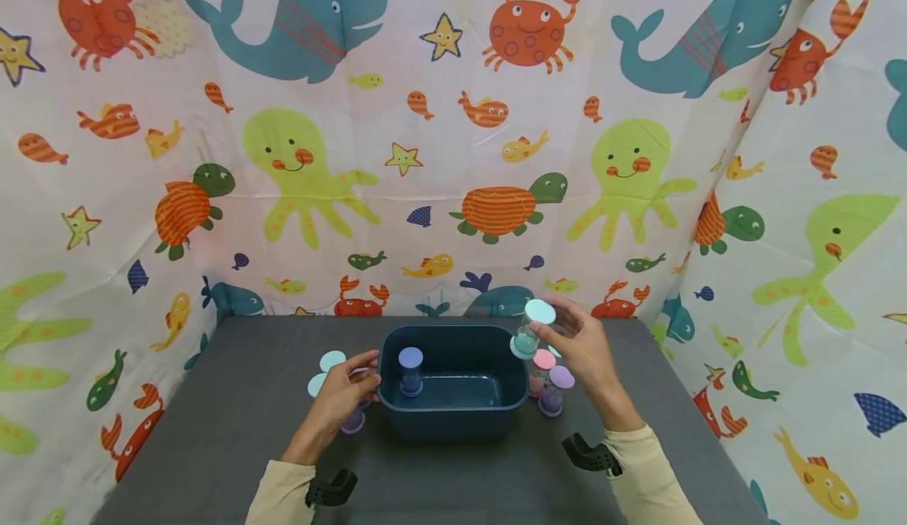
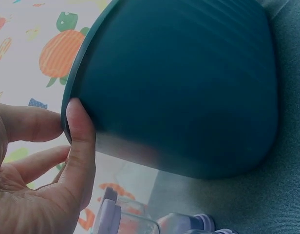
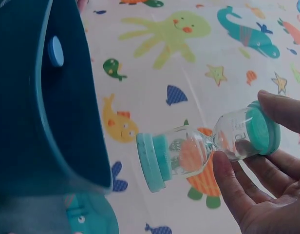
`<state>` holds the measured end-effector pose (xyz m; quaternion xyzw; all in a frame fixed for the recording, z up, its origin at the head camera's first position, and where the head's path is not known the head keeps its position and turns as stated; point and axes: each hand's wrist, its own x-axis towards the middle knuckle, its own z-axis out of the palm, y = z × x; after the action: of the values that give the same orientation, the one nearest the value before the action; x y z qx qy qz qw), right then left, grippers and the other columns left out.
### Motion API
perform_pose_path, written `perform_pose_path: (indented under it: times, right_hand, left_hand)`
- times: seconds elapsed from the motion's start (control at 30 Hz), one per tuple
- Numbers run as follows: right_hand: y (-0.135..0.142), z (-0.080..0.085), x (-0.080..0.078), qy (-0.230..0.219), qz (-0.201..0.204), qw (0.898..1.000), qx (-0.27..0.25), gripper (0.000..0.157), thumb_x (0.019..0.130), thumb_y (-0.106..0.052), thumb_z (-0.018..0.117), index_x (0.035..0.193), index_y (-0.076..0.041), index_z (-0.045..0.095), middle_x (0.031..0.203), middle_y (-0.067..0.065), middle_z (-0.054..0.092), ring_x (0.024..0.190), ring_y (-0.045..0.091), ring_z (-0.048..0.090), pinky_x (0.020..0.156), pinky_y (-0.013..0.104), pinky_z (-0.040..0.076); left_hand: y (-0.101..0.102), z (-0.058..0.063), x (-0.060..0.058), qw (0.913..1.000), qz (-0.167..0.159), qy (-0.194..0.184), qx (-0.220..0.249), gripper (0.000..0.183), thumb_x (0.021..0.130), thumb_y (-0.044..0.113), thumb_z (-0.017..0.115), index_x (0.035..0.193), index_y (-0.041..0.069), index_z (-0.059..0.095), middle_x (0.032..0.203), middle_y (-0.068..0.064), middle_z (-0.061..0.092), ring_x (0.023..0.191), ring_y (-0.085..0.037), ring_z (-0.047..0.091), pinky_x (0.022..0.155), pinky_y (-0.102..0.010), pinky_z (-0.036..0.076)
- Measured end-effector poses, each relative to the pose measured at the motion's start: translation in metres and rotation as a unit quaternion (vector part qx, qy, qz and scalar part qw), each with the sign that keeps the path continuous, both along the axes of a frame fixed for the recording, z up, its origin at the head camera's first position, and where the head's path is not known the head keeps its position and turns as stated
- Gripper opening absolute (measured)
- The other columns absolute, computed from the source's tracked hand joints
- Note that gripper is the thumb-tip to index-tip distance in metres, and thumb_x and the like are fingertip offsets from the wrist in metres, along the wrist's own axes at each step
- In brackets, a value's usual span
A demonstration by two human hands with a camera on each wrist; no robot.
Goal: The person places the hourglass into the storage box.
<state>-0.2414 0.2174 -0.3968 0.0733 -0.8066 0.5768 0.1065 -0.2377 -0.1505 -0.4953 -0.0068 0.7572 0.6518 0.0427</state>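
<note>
My left hand [image 1: 338,399] pinches the left rim of a dark teal plastic bin [image 1: 453,424]; the left wrist view shows thumb and fingers on either side of the bin's edge. A mint-capped sand timer [image 1: 530,331] is held in my right hand [image 1: 583,345], tilted, by the bin's right rim. In the right wrist view, the fingers grip one end of this clear glass sand timer [image 3: 189,151], and its other cap points toward the bin [image 3: 38,122]. Inside the bin, toward its left side, a blue-purple sand timer [image 1: 410,371] stands upright.
Left of the bin are mint-capped sand timers [image 1: 331,361] and a purple one [image 1: 353,421], partly hidden by my left hand. On the right stand a pink sand timer [image 1: 542,364] and a purple one [image 1: 556,391]. A sea-animal curtain [image 1: 425,155] hangs behind the grey table [image 1: 234,415].
</note>
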Motion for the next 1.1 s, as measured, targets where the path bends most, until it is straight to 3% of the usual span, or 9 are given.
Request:
perform_pose_path:
  times: [0.27,0.57,0.8,1.1]
  right_hand:
    - [-0.024,-0.001,-0.003,-0.004,0.023,1.000,-0.016,0.053,0.086,-0.028,0.077,0.133,-0.012,0.057,0.134,0.011,0.060,0.126,0.029,0.055,0.108,0.054,0.043]
    - [-0.046,-0.005,-0.009,0.005,0.060,0.998,-0.035,0.049,0.087,-0.020,0.075,0.131,-0.009,0.059,0.126,0.014,0.063,0.117,0.024,0.060,0.100,0.032,0.049]
    - [-0.063,-0.013,-0.015,-0.006,0.078,0.996,-0.041,0.049,0.084,-0.018,0.078,0.129,-0.008,0.060,0.124,0.014,0.064,0.117,0.028,0.060,0.102,0.041,0.050]
    - [-0.085,-0.027,-0.020,-0.042,0.080,0.995,-0.030,0.047,0.082,-0.018,0.079,0.126,-0.012,0.063,0.121,0.011,0.065,0.112,0.027,0.059,0.092,0.033,0.051]
  left_hand:
    - [0.000,0.000,-0.001,1.0000,-0.001,0.003,0.003,0.048,0.093,0.003,0.061,0.140,0.003,0.051,0.128,-0.020,0.056,0.100,-0.026,0.061,0.078,-0.037,0.060]
    - [-0.001,0.001,0.001,0.9999,-0.007,0.003,0.009,0.049,0.094,0.004,0.061,0.141,0.002,0.049,0.131,-0.022,0.054,0.099,-0.024,0.061,0.072,-0.028,0.058]
    - [-0.002,0.001,0.000,0.9999,-0.005,0.000,0.010,0.050,0.094,0.004,0.060,0.142,0.002,0.048,0.132,-0.022,0.053,0.102,-0.027,0.060,0.071,-0.025,0.057]
    - [-0.001,0.002,0.001,0.9999,-0.007,0.000,0.010,0.049,0.094,0.003,0.060,0.141,0.002,0.049,0.131,-0.022,0.054,0.103,-0.030,0.060,0.071,-0.024,0.057]
